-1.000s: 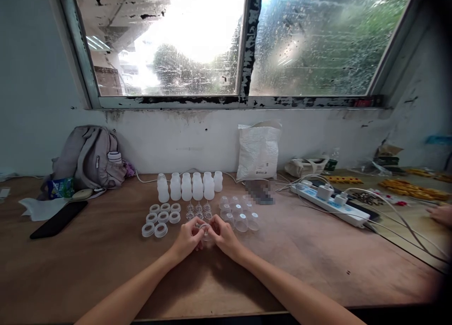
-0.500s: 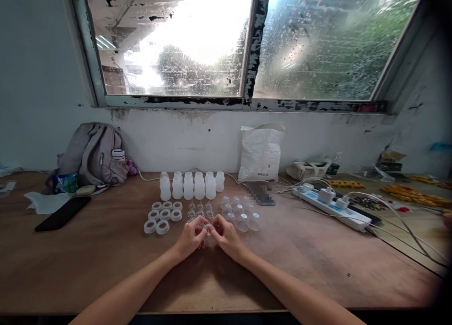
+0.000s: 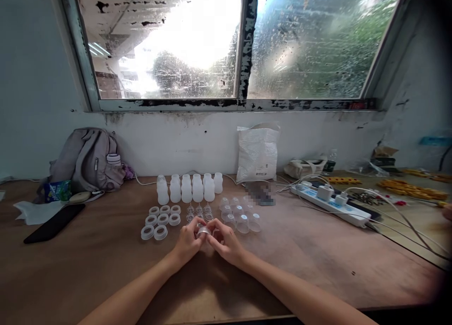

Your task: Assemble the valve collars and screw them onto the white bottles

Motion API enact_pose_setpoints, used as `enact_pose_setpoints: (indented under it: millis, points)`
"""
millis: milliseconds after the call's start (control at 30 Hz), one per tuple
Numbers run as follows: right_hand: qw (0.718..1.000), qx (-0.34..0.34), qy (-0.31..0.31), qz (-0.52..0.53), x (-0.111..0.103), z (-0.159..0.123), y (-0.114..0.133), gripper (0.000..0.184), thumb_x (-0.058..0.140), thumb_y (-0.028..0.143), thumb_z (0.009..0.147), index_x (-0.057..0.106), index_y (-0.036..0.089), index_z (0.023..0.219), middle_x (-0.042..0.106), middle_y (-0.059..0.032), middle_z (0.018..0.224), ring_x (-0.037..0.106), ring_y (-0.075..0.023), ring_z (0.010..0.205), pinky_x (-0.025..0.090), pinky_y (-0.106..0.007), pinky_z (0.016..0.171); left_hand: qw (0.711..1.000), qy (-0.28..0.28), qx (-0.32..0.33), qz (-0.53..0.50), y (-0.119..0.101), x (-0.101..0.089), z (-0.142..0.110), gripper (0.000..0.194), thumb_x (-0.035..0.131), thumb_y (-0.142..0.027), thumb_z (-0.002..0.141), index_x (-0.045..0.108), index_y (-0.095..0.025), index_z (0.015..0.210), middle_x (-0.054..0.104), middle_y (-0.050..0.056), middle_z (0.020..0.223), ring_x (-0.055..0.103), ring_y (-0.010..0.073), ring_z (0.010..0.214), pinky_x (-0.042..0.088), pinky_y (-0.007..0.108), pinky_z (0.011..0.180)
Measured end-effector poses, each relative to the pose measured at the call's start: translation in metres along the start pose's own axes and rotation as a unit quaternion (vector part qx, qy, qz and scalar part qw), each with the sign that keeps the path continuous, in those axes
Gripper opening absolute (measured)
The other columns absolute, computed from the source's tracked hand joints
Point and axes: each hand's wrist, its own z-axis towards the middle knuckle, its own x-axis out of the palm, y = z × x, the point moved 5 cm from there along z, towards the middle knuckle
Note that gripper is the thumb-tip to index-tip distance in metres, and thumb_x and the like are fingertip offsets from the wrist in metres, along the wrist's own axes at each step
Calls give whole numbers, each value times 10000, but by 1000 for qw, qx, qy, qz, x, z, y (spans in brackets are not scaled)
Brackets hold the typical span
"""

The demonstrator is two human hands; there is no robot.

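My left hand (image 3: 190,239) and my right hand (image 3: 225,240) meet over the front middle of the table. Between their fingertips they hold a translucent screw ring (image 3: 204,230), tilted; whether a teat sits inside it is hidden by the fingers. Just beyond are several clear bottle teats (image 3: 198,210) in rows, partly covered by the hands. Left of these lie several loose screw rings (image 3: 163,219). Several clear domed caps (image 3: 242,223) stand on the right, some with pale blue marks. Behind everything is a row of frosted white baby bottles (image 3: 186,188) without tops.
A white power strip (image 3: 332,205) with plugs and cables lies to the right. A black phone (image 3: 54,223), a backpack (image 3: 90,160) and a white plastic bag (image 3: 257,153) rest on the table (image 3: 303,268). Another person's hand (image 3: 447,212) shows at the right edge.
The ring has been turned up between my fingers and shows more of its side. Both hands stay together around it. The whole view has shifted slightly.
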Motion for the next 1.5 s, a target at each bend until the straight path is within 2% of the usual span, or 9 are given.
enact_pose_setpoints:
  millis: [300, 667, 767, 867, 933, 1033, 1167, 1333, 1500]
  points:
    - [1000, 4, 28, 9, 4, -6, 1, 103, 471, 233, 767, 474, 175, 851, 489, 16, 672, 428, -66, 500, 345, -181, 457, 997, 6, -13, 79, 2, 2, 1, 131, 456, -149, 659, 523, -181, 767, 538, -41, 565, 458, 94, 506, 305, 183, 497]
    - [997, 23, 19, 64, 2, -11, 0, 129, 498, 294, 766, 476, 171, 795, 472, 24, 634, 444, -76, 516, 346, -189, 458, 995, 2, 18, 100, -4, 5, -5, 173, 439, -151, 694, 519, -201, 839, 544, -38, 570, 465, 102, 506, 316, 187, 518]
    - [980, 107, -30, 165, 1, -8, -7, 212, 440, 382, 797, 440, 177, 739, 485, 31, 620, 442, -62, 424, 339, -190, 397, 997, -9, 13, 76, -2, 3, -3, 188, 447, -163, 701, 506, -195, 877, 538, -43, 559, 450, 96, 487, 312, 185, 506]
    - [936, 200, -86, 275, 4, -6, -17, 249, 412, 449, 796, 389, 201, 792, 509, 46, 629, 423, -54, 324, 308, -183, 315, 999, -21, -1, 44, 1, 1, -1, 220, 465, -181, 704, 479, -186, 923, 530, -55, 536, 412, 83, 443, 304, 181, 480]
    - [921, 225, -76, 309, 9, -5, -20, 284, 463, 471, 759, 385, 209, 835, 512, 56, 627, 441, -62, 314, 305, -178, 294, 999, -19, 0, 33, 2, 2, 0, 233, 477, -198, 706, 470, -184, 939, 534, -56, 542, 399, 78, 430, 303, 180, 468]
    - [920, 230, -50, 314, 13, -3, -23, 325, 534, 478, 707, 409, 194, 806, 488, 73, 579, 437, -57, 306, 316, -174, 289, 1000, -10, 6, 25, 4, 3, 0, 237, 467, -197, 717, 463, -186, 954, 545, -51, 571, 413, 76, 437, 313, 179, 464]
    - [923, 224, -64, 307, 12, -3, -29, 333, 556, 472, 694, 386, 189, 739, 485, 77, 557, 419, -43, 301, 301, -163, 286, 1000, -3, 4, -12, 3, 5, -1, 246, 463, -195, 719, 453, -186, 965, 581, -20, 681, 473, 82, 492, 358, 182, 483]
    - [922, 222, -78, 308, 10, 0, -33, 366, 566, 491, 677, 346, 199, 693, 455, 91, 505, 407, -51, 290, 271, -164, 270, 989, 38, -17, -145, 3, 8, -1, 267, 374, -143, 728, 438, -188, 983, 562, 38, 947, 545, 87, 576, 441, 203, 522]
    - [913, 242, -51, 325, 10, 0, -31, 366, 572, 499, 667, 425, 181, 774, 499, 68, 554, 425, -51, 315, 311, -172, 290, 986, 25, -30, -163, 5, 7, 1, 246, 433, -243, 747, 446, -166, 981, 508, 52, 964, 531, 118, 695, 463, 195, 502]
